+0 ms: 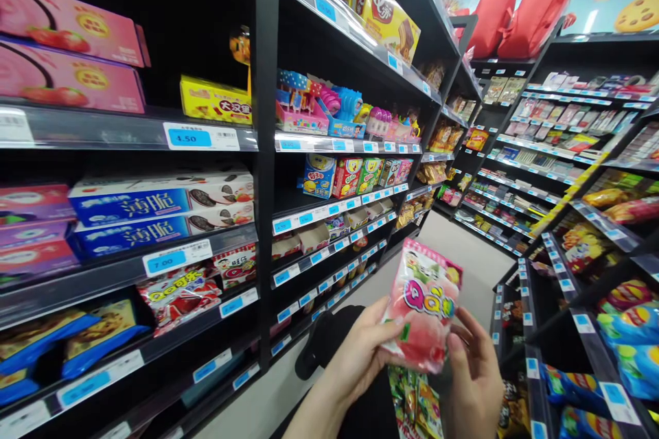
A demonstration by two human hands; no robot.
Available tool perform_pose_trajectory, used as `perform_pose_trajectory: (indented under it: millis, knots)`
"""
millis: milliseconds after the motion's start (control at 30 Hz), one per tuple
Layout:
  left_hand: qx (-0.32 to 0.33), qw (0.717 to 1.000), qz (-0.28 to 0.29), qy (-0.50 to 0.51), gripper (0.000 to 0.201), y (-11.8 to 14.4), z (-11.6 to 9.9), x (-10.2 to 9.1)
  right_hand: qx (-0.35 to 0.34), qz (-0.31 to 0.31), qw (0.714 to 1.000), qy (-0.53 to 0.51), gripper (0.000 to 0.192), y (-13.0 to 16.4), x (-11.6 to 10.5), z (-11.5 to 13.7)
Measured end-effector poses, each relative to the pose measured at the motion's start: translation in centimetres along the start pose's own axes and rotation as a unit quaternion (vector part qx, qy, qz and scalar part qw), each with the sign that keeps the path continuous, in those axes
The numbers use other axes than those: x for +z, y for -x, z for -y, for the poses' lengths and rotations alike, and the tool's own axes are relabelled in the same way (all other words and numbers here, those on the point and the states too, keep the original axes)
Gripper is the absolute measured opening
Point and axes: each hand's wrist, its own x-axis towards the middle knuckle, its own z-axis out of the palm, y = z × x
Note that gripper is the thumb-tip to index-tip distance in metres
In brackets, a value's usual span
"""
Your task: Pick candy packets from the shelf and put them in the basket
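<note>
A pink bag of gummy candy (423, 309) with large "QQ" lettering and a peach picture is held upright, its front tilted toward me. My left hand (357, 346) grips its lower left side, thumb across the front. At the right edge, my right hand (476, 363) has its thumb and fingers closed around the border of the bag. Below the bag lie several small green and yellow packets (417, 401), partly hidden by the hands; what they rest on is hard to make out.
On the left, dark shelves hold pink boxes (72, 75), blue wafer boxes (165, 206), a red candy bag (178, 295) and small snack boxes (347, 177). Blue chip bags (625, 343) fill the right rack. A pale floor aisle (453, 240) runs between, toward stocked back shelves (556, 123).
</note>
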Motion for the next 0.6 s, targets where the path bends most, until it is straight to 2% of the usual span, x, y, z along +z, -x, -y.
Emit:
perform_pose_trajectory:
  millis: [33, 100, 233, 333, 467, 567, 600]
  knots:
    - [-0.014, 0.999, 0.028, -0.008, 0.041, 0.1, 0.0, 0.0, 0.060, -0.004, 0.997, -0.048, 0.053, -0.1, -0.2, -0.5]
    - [-0.040, 0.996, 0.071, -0.021, 0.038, 0.3, 0.2, 0.1, 0.138, -0.009, 0.980, -0.142, 0.068, -0.2, -0.6, -1.0]
    - [-0.058, 0.992, 0.093, -0.066, 0.038, 0.1, 0.9, 0.3, 0.213, -0.040, 0.950, -0.224, 0.073, -0.1, -0.8, 0.0]
    - [-0.042, 0.990, 0.079, -0.112, 0.038, -0.2, 1.2, 0.2, 0.201, -0.071, 0.948, -0.235, 0.063, 0.1, -0.4, 1.3]
    - [-0.006, 0.982, 0.083, -0.170, 0.035, -0.5, 0.8, -0.1, 0.160, -0.100, 0.958, -0.216, 0.039, -0.5, -0.4, 2.2]
    - [-0.019, 0.973, 0.094, -0.211, 0.034, -0.5, 0.4, -0.2, 0.112, -0.105, 0.974, -0.164, 0.029, -1.6, -2.6, 2.5]
    - [-0.033, 0.968, 0.103, -0.227, 0.033, -0.6, 0.4, -0.2, 0.105, -0.079, 0.983, -0.128, 0.029, -2.0, -3.8, 2.6]
